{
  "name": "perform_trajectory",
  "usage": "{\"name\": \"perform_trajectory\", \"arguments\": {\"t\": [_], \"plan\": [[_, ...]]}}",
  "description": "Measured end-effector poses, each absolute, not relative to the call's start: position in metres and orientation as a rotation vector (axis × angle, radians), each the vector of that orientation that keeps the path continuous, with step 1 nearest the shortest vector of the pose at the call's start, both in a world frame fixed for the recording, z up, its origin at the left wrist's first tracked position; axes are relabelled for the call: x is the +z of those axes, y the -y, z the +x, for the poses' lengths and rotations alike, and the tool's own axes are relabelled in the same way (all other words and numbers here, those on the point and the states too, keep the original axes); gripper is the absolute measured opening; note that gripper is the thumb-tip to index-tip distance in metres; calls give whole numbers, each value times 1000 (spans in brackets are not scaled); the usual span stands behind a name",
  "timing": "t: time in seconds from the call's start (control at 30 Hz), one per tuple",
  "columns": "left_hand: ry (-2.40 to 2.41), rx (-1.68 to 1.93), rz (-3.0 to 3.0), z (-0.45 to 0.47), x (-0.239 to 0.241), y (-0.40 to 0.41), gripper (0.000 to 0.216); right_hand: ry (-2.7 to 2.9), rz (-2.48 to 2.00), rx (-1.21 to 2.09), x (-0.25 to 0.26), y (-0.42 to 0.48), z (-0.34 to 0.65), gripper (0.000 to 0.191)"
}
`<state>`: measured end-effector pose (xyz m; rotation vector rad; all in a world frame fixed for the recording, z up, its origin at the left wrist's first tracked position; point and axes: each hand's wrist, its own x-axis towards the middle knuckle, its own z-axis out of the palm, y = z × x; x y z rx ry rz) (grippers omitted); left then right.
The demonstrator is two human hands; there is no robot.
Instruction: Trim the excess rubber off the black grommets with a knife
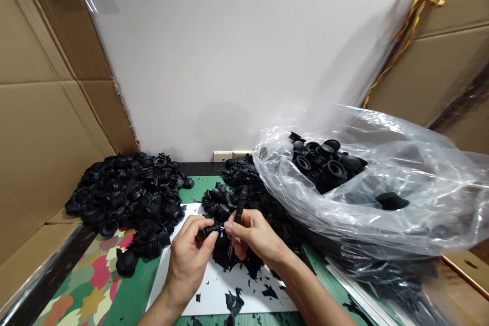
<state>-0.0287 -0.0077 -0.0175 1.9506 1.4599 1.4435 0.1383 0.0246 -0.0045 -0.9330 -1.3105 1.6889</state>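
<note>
My left hand [188,254] is closed around a small black ribbed rubber part [211,229], pinching it between thumb and fingers. My right hand [250,237] grips a thin dark tool [239,209] that stands upright, its lower tip close to the part. Both hands hover over a white sheet [214,290] strewn with black rubber scraps [234,301].
A heap of black ribbed rubber parts [130,196] lies at the left, a smaller one [237,183] behind my hands. A clear plastic bag [382,188] holding more parts lies at the right. Cardboard panels [42,112] stand on both sides. The table has a green patterned mat [95,280].
</note>
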Motion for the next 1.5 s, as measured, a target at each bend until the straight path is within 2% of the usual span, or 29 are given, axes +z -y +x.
{"name": "perform_trajectory", "arguments": {"t": [0.17,0.3,0.37,0.47,0.57,0.8,0.93,1.17,1.5], "plan": [[-1478,1506,1866,-28,-14,6,10,1493,-964,1671,-4,-19,136,16],[-1502,1555,1735,-25,-10,6,11,1556,-904,1629,-3,-14,130,12],[-1507,1490,1592,-25,-10,5,19,1513,-888,1610,-4,-13,127,14],[-1444,1277,1395,-29,-10,3,42,1419,-938,1621,-4,-16,126,19],[-1347,1269,1445,-33,-6,2,52,1279,-998,1652,-3,-22,130,25],[-1284,1168,1947,-33,2,6,38,1176,-864,1833,0,-27,137,36],[-1329,1277,1822,-31,-1,4,29,1230,-837,1817,3,-22,136,35],[-1300,1317,1707,-32,-1,2,26,1413,-928,1645,-1,-19,134,18],[-1371,1334,1340,-32,3,0,19,1151,-898,1809,1,-23,133,30]]}}
